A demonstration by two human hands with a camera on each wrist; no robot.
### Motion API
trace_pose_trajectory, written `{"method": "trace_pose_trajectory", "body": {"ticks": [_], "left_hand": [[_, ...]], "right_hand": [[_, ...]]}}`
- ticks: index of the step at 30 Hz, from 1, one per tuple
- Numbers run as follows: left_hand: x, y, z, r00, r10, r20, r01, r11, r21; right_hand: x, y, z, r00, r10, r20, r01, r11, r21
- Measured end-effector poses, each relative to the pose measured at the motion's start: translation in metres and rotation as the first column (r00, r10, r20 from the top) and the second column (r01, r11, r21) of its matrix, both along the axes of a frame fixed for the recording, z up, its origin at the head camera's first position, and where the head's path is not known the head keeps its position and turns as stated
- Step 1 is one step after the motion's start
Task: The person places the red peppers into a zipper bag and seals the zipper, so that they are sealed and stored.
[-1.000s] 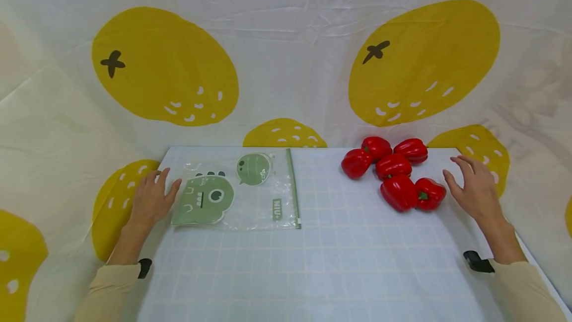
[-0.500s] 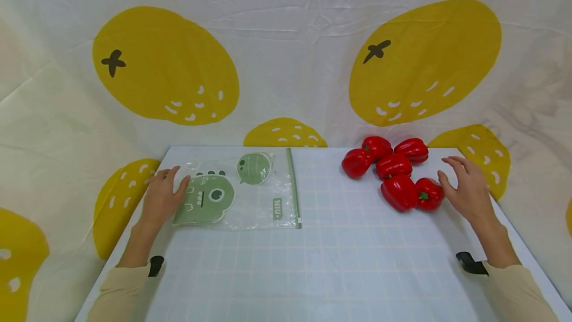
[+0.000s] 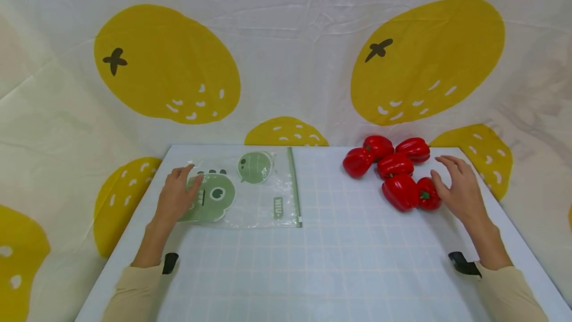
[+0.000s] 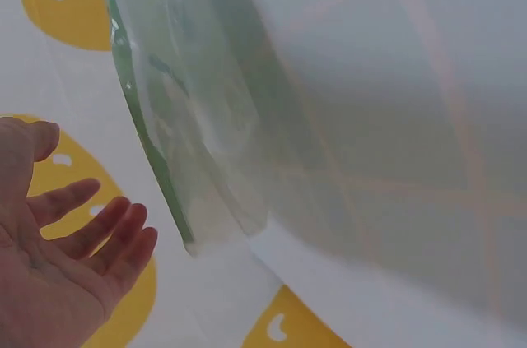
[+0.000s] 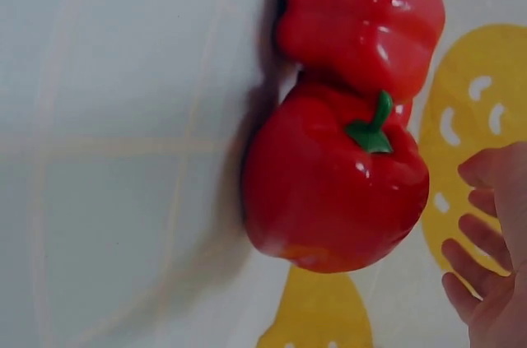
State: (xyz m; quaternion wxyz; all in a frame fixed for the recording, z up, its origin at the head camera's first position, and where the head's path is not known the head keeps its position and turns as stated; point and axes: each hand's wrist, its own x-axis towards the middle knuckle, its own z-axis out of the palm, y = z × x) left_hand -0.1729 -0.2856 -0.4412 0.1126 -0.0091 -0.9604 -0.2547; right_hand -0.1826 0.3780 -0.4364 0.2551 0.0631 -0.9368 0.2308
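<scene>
A clear zip bag with a green dinosaur print lies flat on the left of the table, its green zip strip facing right. My left hand hovers over the bag's left end, fingers loosely bent and holding nothing; the left wrist view shows the hand apart from the bag's edge. Several glossy red bell peppers are clustered at the back right. Beside the nearest right pepper, which has a green stem, is my right hand, relaxed and holding nothing; in the head view it partly overlaps that pepper.
The table has a pale blue grid cover. A white cloth with large yellow fruit prints hangs behind it and down both sides. Dark wrist straps sit at both beige sleeves.
My left hand has moved right, from beside the bag to over its left end. My right hand has moved left toward the nearest pepper. Bag and peppers have stayed in place.
</scene>
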Motion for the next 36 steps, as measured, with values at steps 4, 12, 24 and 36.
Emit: {"method": "trace_pose_trajectory", "body": {"ticks": [4, 12, 24, 36], "left_hand": [[-0.001, 0.007, -0.003, 1.000, -0.014, -0.012, 0.014, 1.000, 0.015], [-0.002, 0.026, -0.002, 0.999, -0.021, 0.029, 0.018, 0.997, 0.081], [-0.009, 0.061, -0.001, 0.997, -0.076, 0.015, 0.072, 0.983, 0.170], [-0.013, 0.094, 0.000, 0.995, -0.102, -0.001, 0.100, 0.978, 0.184]], "right_hand": [[0.000, -0.005, 0.000, 1.000, 0.015, -0.004, -0.015, 1.000, -0.018], [-0.001, -0.019, 0.001, 0.999, 0.040, 0.016, -0.039, 0.998, -0.047], [-0.004, -0.048, 0.003, 0.996, 0.075, 0.047, -0.071, 0.993, -0.097], [-0.007, -0.081, 0.001, 0.989, 0.145, 0.002, -0.143, 0.981, -0.129]]}}
